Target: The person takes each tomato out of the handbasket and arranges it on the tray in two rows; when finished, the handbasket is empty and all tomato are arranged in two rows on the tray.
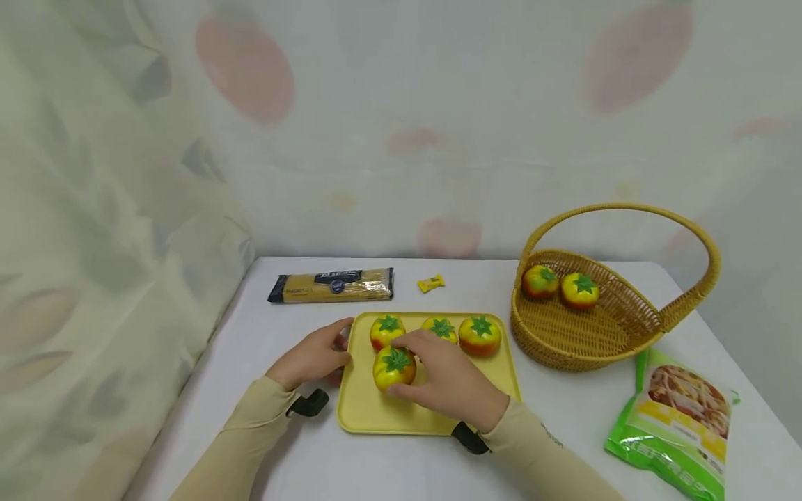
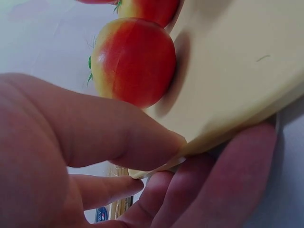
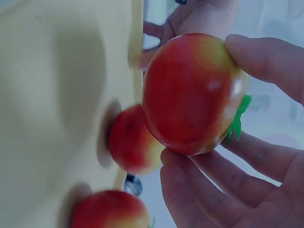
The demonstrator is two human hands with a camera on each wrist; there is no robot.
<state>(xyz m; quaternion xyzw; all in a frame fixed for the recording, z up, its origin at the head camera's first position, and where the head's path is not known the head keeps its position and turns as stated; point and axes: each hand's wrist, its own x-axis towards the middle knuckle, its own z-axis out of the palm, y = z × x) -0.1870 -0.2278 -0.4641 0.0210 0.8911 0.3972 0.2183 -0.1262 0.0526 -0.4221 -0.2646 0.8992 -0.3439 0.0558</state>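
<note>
My right hand (image 1: 447, 376) holds a red-and-yellow artificial tomato (image 1: 390, 376) with a green leafy top, thumb on one side and fingers on the other. In the right wrist view this held tomato (image 3: 190, 95) hangs over the yellow tray (image 3: 28, 95), its shadow apart from it. My left hand (image 1: 313, 356) grips the left rim of the tray (image 1: 363, 410), thumb on top and fingers underneath, as the left wrist view shows. Three more tomatoes stand along the tray's far side: one at the left (image 1: 383, 337), one in the middle (image 1: 443, 328), partly behind my right hand, and one at the right (image 1: 480, 337).
Right of the tray stands a wicker basket (image 1: 583, 341) with a tall handle and two tomatoes (image 1: 579, 292) inside. A green food bag (image 1: 683, 421) lies in front of it. Behind the tray are a spaghetti pack (image 1: 332, 285) and a small yellow wrapped sweet (image 1: 431, 283).
</note>
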